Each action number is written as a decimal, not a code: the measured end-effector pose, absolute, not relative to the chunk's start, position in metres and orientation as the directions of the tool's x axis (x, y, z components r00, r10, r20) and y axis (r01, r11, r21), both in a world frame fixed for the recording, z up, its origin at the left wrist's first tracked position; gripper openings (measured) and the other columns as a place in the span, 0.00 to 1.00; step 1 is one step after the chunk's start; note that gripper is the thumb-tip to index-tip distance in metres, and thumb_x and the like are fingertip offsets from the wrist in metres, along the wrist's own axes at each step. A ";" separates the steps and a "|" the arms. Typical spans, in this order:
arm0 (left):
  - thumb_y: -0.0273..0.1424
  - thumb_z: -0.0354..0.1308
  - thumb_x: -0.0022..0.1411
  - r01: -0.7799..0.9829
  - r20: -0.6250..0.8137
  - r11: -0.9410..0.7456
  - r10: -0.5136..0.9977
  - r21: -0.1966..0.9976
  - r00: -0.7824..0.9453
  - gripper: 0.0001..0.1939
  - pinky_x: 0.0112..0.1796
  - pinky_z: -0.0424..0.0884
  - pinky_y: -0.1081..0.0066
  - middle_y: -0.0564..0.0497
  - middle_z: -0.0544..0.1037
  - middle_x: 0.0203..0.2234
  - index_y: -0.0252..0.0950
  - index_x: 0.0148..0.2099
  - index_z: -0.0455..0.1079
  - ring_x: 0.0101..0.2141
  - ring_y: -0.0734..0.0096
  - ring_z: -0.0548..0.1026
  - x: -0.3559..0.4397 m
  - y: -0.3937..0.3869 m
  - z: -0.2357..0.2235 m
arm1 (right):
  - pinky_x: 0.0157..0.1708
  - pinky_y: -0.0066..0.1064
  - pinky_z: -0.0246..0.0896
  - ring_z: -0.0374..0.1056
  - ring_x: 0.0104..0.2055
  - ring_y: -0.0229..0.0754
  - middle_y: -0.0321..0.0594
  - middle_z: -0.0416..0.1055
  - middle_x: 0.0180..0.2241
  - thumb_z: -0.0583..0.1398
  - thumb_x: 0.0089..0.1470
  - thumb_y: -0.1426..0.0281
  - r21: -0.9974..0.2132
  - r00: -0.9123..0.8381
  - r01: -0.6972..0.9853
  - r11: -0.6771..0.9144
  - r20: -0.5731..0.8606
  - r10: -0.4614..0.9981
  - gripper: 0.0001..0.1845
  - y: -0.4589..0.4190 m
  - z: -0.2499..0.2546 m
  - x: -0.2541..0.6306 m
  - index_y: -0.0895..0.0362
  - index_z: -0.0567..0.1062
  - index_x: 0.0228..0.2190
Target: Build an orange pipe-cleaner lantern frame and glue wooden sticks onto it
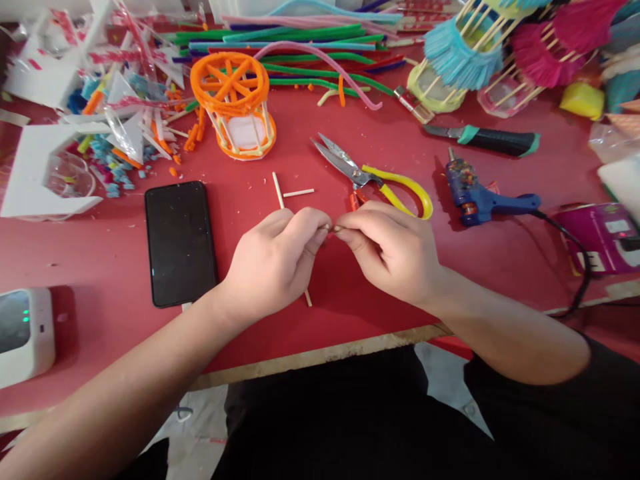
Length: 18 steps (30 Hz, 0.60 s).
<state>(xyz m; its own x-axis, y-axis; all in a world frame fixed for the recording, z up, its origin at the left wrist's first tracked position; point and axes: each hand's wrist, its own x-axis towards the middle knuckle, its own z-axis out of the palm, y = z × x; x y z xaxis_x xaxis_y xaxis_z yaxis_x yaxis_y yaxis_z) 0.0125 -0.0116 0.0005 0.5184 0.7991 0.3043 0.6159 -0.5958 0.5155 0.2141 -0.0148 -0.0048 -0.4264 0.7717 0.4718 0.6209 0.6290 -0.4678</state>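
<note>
My left hand (pixel 280 257) and my right hand (pixel 395 250) meet tip to tip above the red table, both pinched closed. Whatever sits between the fingertips is too small and covered to name. Under my left hand lies a thin wooden stick (pixel 277 189), its two ends showing above and below the hand. A short stick piece (pixel 299 193) rests just beyond. Scissors (pixel 357 172) with yellow handles lie partly behind my right hand, blades spread. Farther back stands an orange pipe-cleaner frame (pixel 233 83) on small stick posts.
A black phone (pixel 180 243) lies left of my hands. To the right are a blue glue gun (pixel 480 190) with a cord and a utility knife (pixel 500 140). Pipe cleaners (pixel 310 50) line the back, beside finished-looking lantern shapes (pixel 465 57). Scraps (pixel 110 160) litter the left.
</note>
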 end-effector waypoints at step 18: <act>0.32 0.53 0.71 0.277 0.103 -0.185 0.953 0.943 0.287 0.05 0.30 0.76 0.72 0.47 0.83 0.32 0.37 0.43 0.66 0.26 0.72 0.81 0.015 -0.012 -0.011 | 0.42 0.32 0.64 0.70 0.38 0.35 0.33 0.73 0.33 0.57 0.62 0.75 -0.235 -0.621 0.706 0.668 0.249 0.743 0.07 0.077 0.070 0.134 0.59 0.76 0.34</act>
<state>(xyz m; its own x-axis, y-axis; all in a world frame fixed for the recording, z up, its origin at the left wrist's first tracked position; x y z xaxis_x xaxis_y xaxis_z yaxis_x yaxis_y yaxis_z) 0.0150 -0.0116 -0.0115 0.2866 0.9525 0.1030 0.2772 -0.1854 0.9428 0.1340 0.0771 0.0701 -0.6210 0.7433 0.2487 0.7059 0.6682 -0.2348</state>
